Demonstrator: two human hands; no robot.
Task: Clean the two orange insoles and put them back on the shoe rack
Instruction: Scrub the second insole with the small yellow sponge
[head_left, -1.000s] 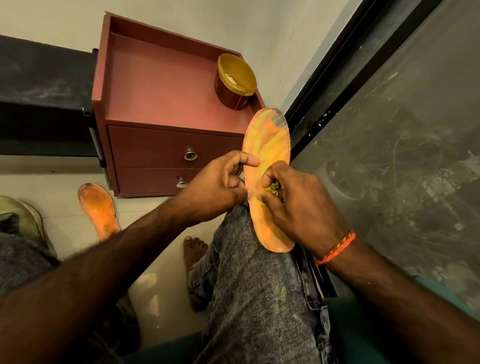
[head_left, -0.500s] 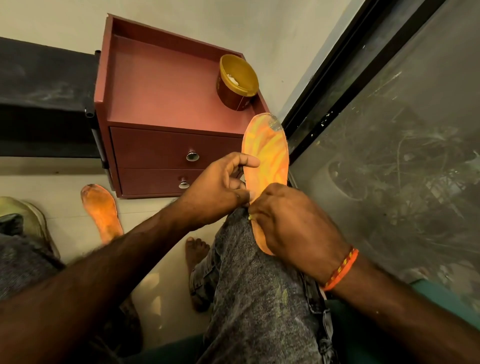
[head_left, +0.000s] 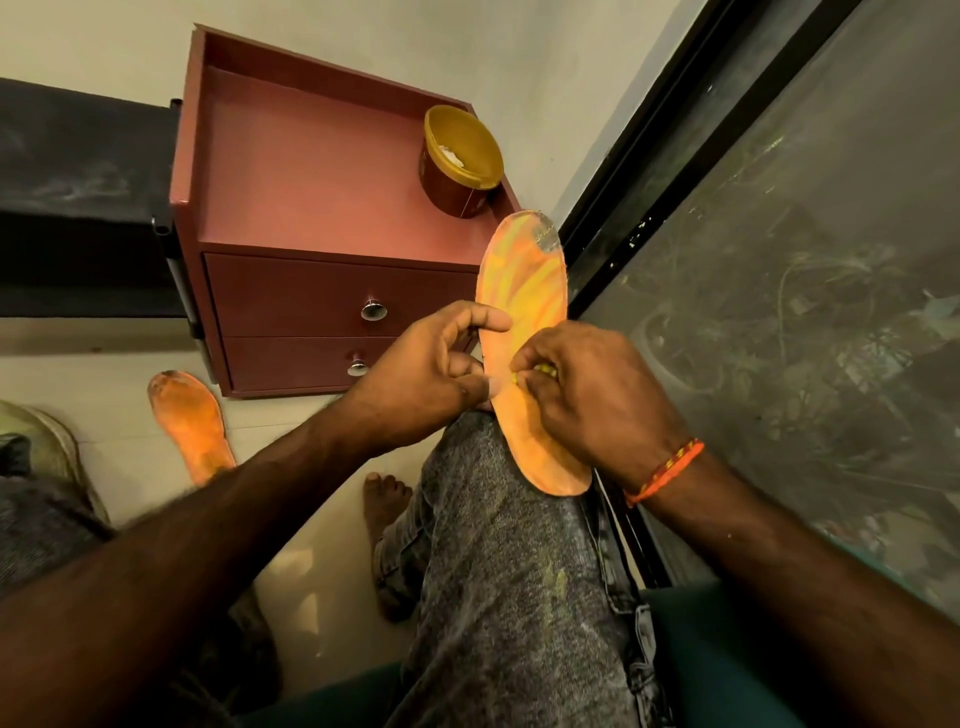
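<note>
An orange insole with yellow streaks stands on edge on my right knee, toe end up, a grey patch at its tip. My left hand pinches its left edge between thumb and fingers. My right hand is curled round a small yellowish wad, pressed against the insole's face near the middle. The second orange insole lies flat on the floor at the left, dirtier, partly hidden by my left forearm.
A red-brown two-drawer cabinet stands against the wall ahead, with an open gold-rimmed tub on its top right corner. A dark glass door runs along the right. A shoe sits at the far left. My bare foot rests on the floor.
My right hand slid down the insole and then back up toward its middle, rubbing with the wad. My left hand kept its hold on the edge.
</note>
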